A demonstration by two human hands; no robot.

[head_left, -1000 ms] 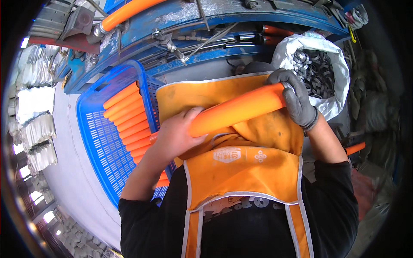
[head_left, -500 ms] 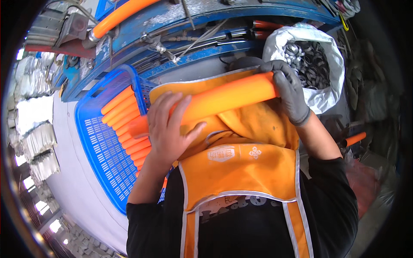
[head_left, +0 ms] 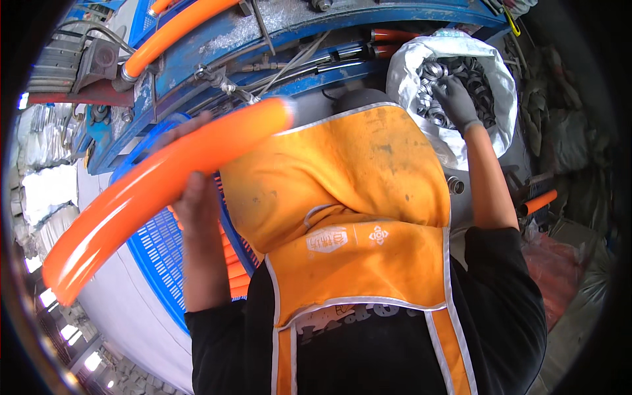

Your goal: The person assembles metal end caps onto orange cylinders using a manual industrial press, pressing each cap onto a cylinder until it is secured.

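Head view: orange plastic tube [head_left: 151,191] gripped in bare left hand [head_left: 194,197], blurred, held over blue crate [head_left: 155,263] at 9 o'clock. More orange tubes [head_left: 234,263] seen stacked in crate. Gloved right hand [head_left: 454,102] sunk in white sack of metal rings [head_left: 411,72] at 1 o'clock; grip cannot be told. Judged mid-cycle: tube not yet laid down, ring not yet lifted out.

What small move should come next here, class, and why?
Probably the right hand picks one metal ring from the white bag: its gloved fingers already rest on the rings, while the left hand holds the orange tube over the blue crate.
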